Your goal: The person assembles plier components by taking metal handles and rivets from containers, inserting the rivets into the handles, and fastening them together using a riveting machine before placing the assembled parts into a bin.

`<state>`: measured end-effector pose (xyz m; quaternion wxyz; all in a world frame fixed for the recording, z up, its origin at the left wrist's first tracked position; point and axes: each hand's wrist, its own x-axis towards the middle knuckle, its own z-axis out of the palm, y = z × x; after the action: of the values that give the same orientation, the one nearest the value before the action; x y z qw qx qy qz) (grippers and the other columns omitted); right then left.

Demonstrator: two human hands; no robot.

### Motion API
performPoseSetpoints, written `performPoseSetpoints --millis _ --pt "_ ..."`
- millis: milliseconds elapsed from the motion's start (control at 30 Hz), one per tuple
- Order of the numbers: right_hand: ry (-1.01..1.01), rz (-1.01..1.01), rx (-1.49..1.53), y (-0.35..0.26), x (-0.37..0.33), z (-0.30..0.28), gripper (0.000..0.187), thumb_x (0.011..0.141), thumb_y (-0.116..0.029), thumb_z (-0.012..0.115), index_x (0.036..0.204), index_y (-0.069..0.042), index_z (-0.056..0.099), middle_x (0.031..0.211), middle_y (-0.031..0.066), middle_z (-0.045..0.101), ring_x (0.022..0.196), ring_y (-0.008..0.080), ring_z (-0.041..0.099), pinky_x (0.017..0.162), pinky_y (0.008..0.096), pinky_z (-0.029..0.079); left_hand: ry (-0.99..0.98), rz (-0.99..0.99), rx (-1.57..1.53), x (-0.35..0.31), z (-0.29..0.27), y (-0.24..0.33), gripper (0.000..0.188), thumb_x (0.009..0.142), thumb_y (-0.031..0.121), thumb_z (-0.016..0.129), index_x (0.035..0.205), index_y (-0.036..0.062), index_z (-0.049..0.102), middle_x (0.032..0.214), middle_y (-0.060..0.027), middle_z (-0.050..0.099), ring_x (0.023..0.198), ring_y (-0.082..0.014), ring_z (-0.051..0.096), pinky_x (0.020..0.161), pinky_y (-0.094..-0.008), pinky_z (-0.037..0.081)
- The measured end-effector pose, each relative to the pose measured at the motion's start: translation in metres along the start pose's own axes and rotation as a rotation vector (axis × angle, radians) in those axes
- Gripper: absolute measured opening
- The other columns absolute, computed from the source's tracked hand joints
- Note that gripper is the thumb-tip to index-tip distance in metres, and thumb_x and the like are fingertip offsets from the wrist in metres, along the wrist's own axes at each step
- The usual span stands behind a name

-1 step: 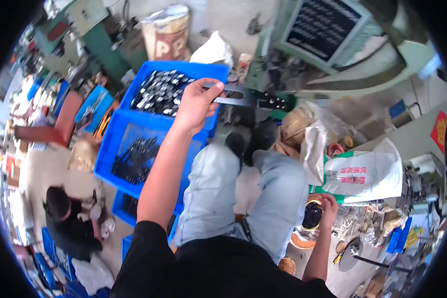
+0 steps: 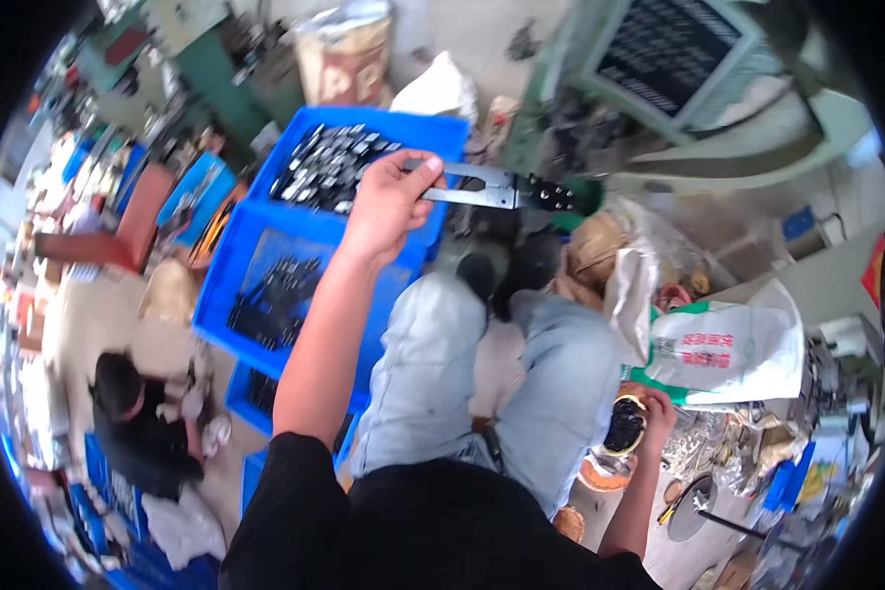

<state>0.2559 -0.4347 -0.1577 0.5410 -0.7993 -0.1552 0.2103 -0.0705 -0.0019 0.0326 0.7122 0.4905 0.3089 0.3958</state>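
Pinched between the thumb and fingers of my left hand [image 2: 395, 202] is a flat metal strip [image 2: 497, 192] with a long slot. It points right, and its dark, riveted far end lies against the green machine part [image 2: 587, 195]. Low on the right, beside my knee, my right hand [image 2: 661, 421] curls its fingers over the rim of a round container [image 2: 623, 427] with dark contents. Its fingertips are partly hidden. Below my left hand are a blue crate [image 2: 444, 126] of small black and silvery parts and a second blue crate [image 2: 216, 285] of thin dark parts.
A green machine [image 2: 649, 182] with a dark panel stands ahead. White sacks [image 2: 728, 344] and a brown bundle [image 2: 597, 246] lie right of my knees. Another person [image 2: 147, 428] works at the far left. A red chair [image 2: 133, 236] stands beyond the crates.
The whole view has shifted slightly, with the surroundings moving right and a little up. The metal strip looks sharper, and both hands keep their holds.
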Motion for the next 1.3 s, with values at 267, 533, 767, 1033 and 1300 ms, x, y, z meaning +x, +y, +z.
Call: performPoseSetpoints --millis 267,533,767,1033,1300 --pt "-0.046 -0.049 -0.233 0.088 -0.012 -0.065 0.014 0.091 -0.011 0.056 0.099 -0.006 0.066 0.079 -0.002 0.062 0.068 0.0053 0.057 0.05 0.0189 0.039 0.519 -0.084 0.406 -0.211 -0.203 0.022 0.017 0.093 0.016 0.063 0.101 0.0007 0.063 0.069 -0.002 0.057 0.045 -0.0023 0.038 0.039 -0.0176 0.025" --pt "-0.092 -0.099 -0.393 0.106 -0.011 -0.064 0.013 0.091 -0.009 0.056 0.098 0.001 0.063 0.085 0.0035 0.062 0.072 0.0087 0.053 0.062 0.0246 0.043 0.644 -0.258 0.833 -0.24 -0.28 -0.048 0.025 0.083 0.019 0.074 0.099 0.0001 0.07 0.064 0.001 0.059 0.056 -0.0061 0.055 0.047 -0.0214 0.041" --pt "-0.064 -0.141 -0.771 0.112 -0.027 -0.057 0.017 0.086 -0.014 0.059 0.093 0.001 0.063 0.078 0.0107 0.064 0.075 0.0179 0.06 0.066 0.031 0.047 0.6 -0.451 1.476 -0.125 -0.333 -0.158 0.049 0.074 0.042 0.077 0.094 -0.0015 0.068 0.095 -0.022 0.069 0.083 -0.0348 0.069 0.076 -0.0435 0.055" --pt "0.053 0.002 -0.752 0.132 -0.075 -0.08 0.017 0.09 -0.01 0.059 0.099 0.002 0.066 0.092 0.0143 0.071 0.086 0.022 0.068 0.075 0.0336 0.052 0.428 -0.706 1.669 -0.075 -0.337 -0.207 0.051 0.072 0.052 0.071 0.089 0.0045 0.072 0.091 -0.0177 0.071 0.085 -0.0367 0.069 0.072 -0.0457 0.054" --pt "0.122 0.174 -0.835 0.077 -0.055 -0.049 0.018 0.083 -0.019 0.062 0.095 -0.007 0.07 0.09 0.0131 0.07 0.086 0.0311 0.068 0.074 0.0399 0.053 0.565 -0.831 0.584 -0.091 -0.401 -0.227 0.042 0.077 0.03 0.066 0.097 -0.0071 0.065 0.068 -0.0056 0.059 0.053 -0.0212 0.057 0.05 -0.0359 0.049"
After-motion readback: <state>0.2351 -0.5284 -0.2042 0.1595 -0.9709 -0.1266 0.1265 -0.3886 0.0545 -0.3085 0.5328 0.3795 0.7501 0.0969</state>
